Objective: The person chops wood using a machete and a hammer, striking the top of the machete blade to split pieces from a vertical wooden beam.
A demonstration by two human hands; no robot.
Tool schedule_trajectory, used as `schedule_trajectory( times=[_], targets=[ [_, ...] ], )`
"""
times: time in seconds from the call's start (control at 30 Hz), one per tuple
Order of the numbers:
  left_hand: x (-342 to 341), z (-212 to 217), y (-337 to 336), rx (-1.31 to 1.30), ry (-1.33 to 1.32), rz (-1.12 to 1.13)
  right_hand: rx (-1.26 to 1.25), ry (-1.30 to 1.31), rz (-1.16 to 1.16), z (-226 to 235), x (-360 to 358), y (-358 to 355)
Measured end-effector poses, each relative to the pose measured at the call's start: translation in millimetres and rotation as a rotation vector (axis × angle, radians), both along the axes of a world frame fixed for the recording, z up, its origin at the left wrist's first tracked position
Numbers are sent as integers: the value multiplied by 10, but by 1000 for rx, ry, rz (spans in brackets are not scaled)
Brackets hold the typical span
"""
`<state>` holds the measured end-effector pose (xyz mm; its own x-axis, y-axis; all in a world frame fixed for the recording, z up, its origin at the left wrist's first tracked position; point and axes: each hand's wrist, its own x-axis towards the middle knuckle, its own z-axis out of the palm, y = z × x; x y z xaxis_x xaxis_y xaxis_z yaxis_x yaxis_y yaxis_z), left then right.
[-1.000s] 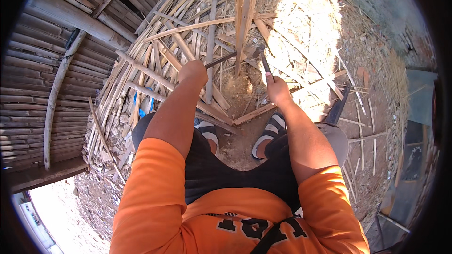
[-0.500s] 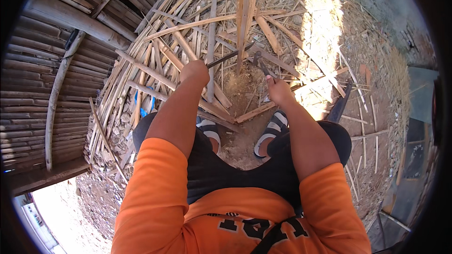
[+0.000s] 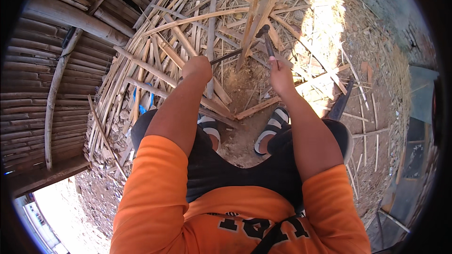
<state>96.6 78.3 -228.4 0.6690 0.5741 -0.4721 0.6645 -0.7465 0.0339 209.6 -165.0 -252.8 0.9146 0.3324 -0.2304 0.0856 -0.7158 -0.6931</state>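
Two grips closed: my left hand holds one end of a dark blade that crosses a split timber near its lower end; my right hand grips a hammer by its handle, head just beside the timber. Wood strips litter the ground.

Along the dirt floor's left edge I see a wall of weathered bamboo slats, crossed by a pale pole. Sunlight glares at the near left corner; another bright strip cuts across straw near a rough grey wall. Dark panels stand along the right edge.
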Motion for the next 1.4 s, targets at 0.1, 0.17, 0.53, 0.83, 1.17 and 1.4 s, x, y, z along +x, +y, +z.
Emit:
schedule_trajectory(
  times=[0.1,0.17,0.53,0.83,1.17,1.4],
  targets=[
    [-77,-31,88,-20,0,29,215,50,-102,408,3,157],
    [-62,-20,94,-18,19,24,251,7,-125,462,-71,199],
    [-62,-21,75,-39,34,71,164,-51,-50,322,37,136],
    [37,-139,97,-13,23,9,-103,-75,140,-347,-112,27],
    [-9,-125,88,-26,33,58,174,-22,-107,548,87,316],
    [84,-108,21,-7,48,-18,-73,-42,58,-153,32,81]
  ],
)
